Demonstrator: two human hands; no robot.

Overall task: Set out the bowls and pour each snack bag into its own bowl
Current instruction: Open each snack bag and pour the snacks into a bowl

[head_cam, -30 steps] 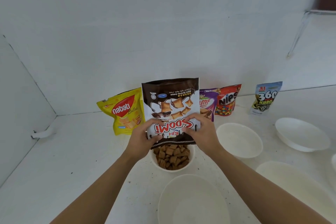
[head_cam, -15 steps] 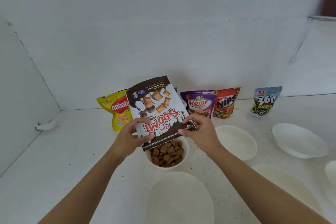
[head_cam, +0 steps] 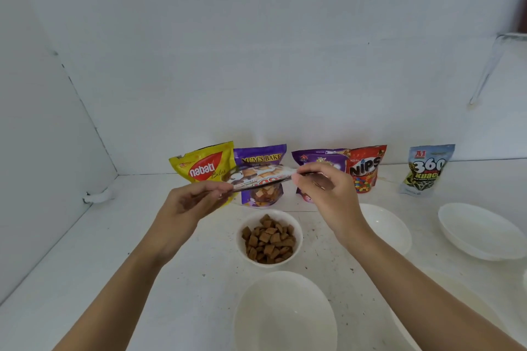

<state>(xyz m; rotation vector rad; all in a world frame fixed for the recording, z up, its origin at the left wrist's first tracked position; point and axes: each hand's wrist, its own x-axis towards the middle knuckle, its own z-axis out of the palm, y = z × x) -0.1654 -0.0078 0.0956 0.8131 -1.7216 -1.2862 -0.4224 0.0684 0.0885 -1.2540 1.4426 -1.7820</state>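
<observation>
The brown-and-white Soomi bag [head_cam: 261,175] is held nearly flat and edge-on above the table, with my left hand [head_cam: 191,202] pinching its left end and my right hand [head_cam: 325,188] pinching its right end. Below it a small white bowl [head_cam: 296,229] holds brown square snack pieces [head_cam: 268,239]. Against the back wall stand a yellow Nabati bag [head_cam: 201,167], a purple Mum's Bake bag [head_cam: 261,196], a second purple bag [head_cam: 319,155] partly hidden by my right hand, a red Nips bag [head_cam: 366,169] and a blue 360 Kuaci bag [head_cam: 425,171].
Empty white bowls sit around: one in front [head_cam: 285,313], one behind my right wrist [head_cam: 390,225], a wide one at the right [head_cam: 482,231] and another under my right forearm [head_cam: 467,299]. Crumbs dot the white table [head_cam: 114,265]. A side wall closes the left.
The Soomi bag was upside down over the bowl, then tilted left, and is now lifted and turned almost flat between both hands. The head view has shifted, uncovering the Mum's Bake bag.
</observation>
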